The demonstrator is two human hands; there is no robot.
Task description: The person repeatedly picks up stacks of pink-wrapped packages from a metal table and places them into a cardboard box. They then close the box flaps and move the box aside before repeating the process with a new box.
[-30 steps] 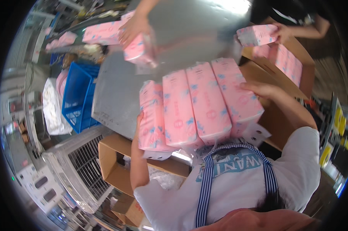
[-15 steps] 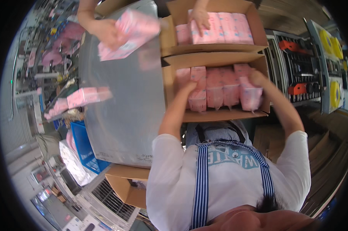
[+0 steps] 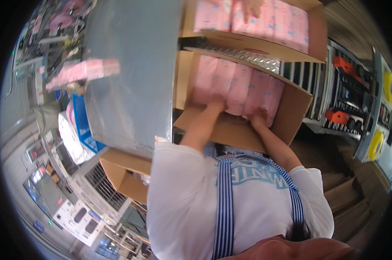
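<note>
Pink wrapped packs (image 3: 241, 84) stand in a close row inside an open cardboard box (image 3: 300, 112) in front of me. My left hand (image 3: 217, 104) is down in the box against the left packs; motion smears its fingers. Against the near ends of the right packs lies my right hand (image 3: 259, 117), fingers apart and stretched out, gripping nothing that I can see. Beyond, a second cardboard box (image 3: 261, 45) holds a similar row of pink packs (image 3: 287, 26). A co-worker's hand (image 3: 251, 8) rests over those packs.
At the left is a grey metal table (image 3: 131, 99). A row of pink packs (image 3: 87, 71) lies beyond its left edge, with a blue crate (image 3: 84, 125) below. Another open carton (image 3: 126, 173) stands near my left side. Roller rails (image 3: 304, 73) and orange-fitted equipment (image 3: 341, 117) are on the right.
My hands have moved nearer to each other at the packs' near ends. The near box now sits askew, with a gap between the boxes. The co-worker's pink pack has left the table area.
</note>
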